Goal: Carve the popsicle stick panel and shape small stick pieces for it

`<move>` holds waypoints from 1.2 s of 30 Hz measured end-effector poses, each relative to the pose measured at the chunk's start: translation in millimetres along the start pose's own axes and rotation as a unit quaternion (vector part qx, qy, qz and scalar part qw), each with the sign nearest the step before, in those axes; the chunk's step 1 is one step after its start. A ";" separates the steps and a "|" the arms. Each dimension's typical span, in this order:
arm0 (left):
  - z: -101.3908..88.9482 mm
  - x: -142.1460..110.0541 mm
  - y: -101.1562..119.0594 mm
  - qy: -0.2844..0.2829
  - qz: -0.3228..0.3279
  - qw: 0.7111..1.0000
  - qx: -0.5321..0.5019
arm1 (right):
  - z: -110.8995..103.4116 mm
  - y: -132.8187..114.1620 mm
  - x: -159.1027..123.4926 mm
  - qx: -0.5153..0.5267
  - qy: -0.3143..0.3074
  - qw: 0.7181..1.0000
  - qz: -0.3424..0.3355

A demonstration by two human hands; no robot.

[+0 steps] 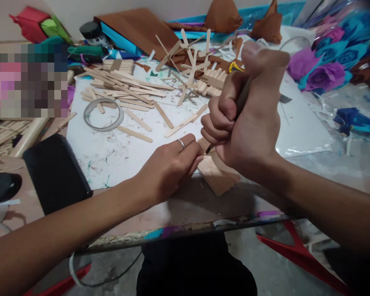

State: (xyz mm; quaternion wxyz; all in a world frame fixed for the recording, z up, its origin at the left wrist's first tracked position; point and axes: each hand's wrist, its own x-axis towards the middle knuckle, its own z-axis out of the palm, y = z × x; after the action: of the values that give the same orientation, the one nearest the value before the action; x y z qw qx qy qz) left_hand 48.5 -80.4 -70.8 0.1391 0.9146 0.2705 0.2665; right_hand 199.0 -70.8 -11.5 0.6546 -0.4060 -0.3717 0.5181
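My left hand [172,168], with a ring on one finger, is closed low over the table, fingertips pressed on a small piece of wooden craft stick [204,144], mostly covered. Beneath it lies a rough-edged wooden board [218,174]. My right hand [249,111] makes a fist around a dark-handled tool [243,98]. The tool's narrow dark tip points down beside my left fingertips; its exact kind is hidden by my fingers. Loose craft sticks [181,125] lie just beyond both hands on a white sheet [111,164].
A roll of tape [103,114] sits left of centre among piled sticks. A black phone [57,172] lies at the left. Joined stick shapes [191,70] stand behind, near brown paper [142,31]. Purple and blue paper flowers [323,74] fill the right. A red stool [302,255] is below.
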 end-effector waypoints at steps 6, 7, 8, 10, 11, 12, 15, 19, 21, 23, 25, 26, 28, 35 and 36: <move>-0.6 0.7 0.6 -0.005 0.000 1.000 -0.007 | -6.0 6.3 2.3 0.009 -0.022 1.000 -0.010; -0.6 0.7 0.5 -0.005 0.001 1.000 -0.005 | -6.2 6.1 1.8 0.006 -0.023 1.000 -0.007; -0.4 0.8 0.3 -0.005 0.002 1.000 -0.001 | -6.2 5.7 1.0 0.002 -0.029 1.000 -0.004; 0.3 1.0 -0.3 -0.002 0.010 1.000 0.011 | -5.2 5.4 -1.6 -0.003 -0.050 0.999 -0.001; 0.8 1.0 -0.7 0.000 0.015 1.000 0.019 | -4.4 5.8 -3.3 -0.002 -0.059 0.998 -0.009; 1.4 1.0 -1.0 0.003 0.020 0.999 0.030 | -3.3 6.7 -5.1 0.002 -0.067 0.997 -0.025; 2.9 1.0 -1.8 0.023 0.034 0.997 0.061 | -0.1 11.4 -9.7 0.006 -0.064 0.994 -0.087; 4.2 1.1 -2.2 0.036 0.041 0.997 0.063 | 0.8 17.1 -12.2 -0.007 -0.062 0.992 -0.105; 5.0 1.2 -2.4 0.034 0.038 0.997 0.061 | 0.0 18.5 -13.3 -0.009 -0.066 0.992 -0.111; 5.9 1.0 -3.0 0.033 0.031 0.997 0.064 | -0.8 19.3 -15.6 -0.013 -0.061 0.991 -0.116; 6.3 0.6 -3.8 0.028 0.025 0.997 0.063 | -1.4 20.0 -18.8 -0.019 -0.059 0.991 -0.119; 6.2 0.3 -4.1 0.024 0.024 0.998 0.061 | -1.6 20.3 -20.4 -0.021 -0.059 0.990 -0.123; 5.0 -0.1 -4.6 0.013 0.025 0.998 0.049 | -2.2 20.4 -22.2 -0.026 -0.058 0.989 -0.133; -2.4 -0.3 -4.4 -0.018 0.009 1.000 -0.016 | -2.3 8.9 -12.7 0.016 -0.074 0.994 -0.083; -2.8 -0.3 -4.4 -0.019 0.009 1.000 -0.022 | -2.3 7.2 -11.6 0.007 -0.072 0.994 -0.081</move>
State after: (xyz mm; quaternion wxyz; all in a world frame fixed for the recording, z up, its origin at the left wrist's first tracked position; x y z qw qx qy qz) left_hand 44.9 -76.8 -70.4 0.1615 0.9185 0.2542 0.2564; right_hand 196.2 -81.5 -19.8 0.6687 -0.3315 -0.4460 0.4940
